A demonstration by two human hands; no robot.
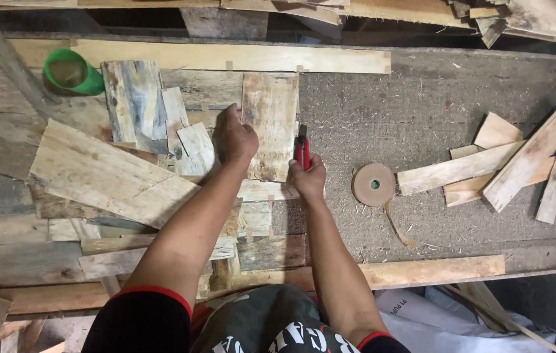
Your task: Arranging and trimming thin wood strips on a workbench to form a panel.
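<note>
While the left hand (pixel 235 138) presses flat on a thin wood sheet (pixel 270 124) mid-desk (pixel 435 104), the right hand (pixel 308 178) grips a red knife (pixel 302 151) at its right edge, best drawn steadily along it.

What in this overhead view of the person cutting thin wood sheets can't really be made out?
All in the head view:
- Red cutter: the right hand wraps its lower part, and the blade is too small to make out.
- Veneer sheet: the left hand covers its left edge.
- Green cup: contents too dim to tell.
- Tape roll: how much is left cannot be judged.
- White bag: cut off by the bottom edge.
</note>
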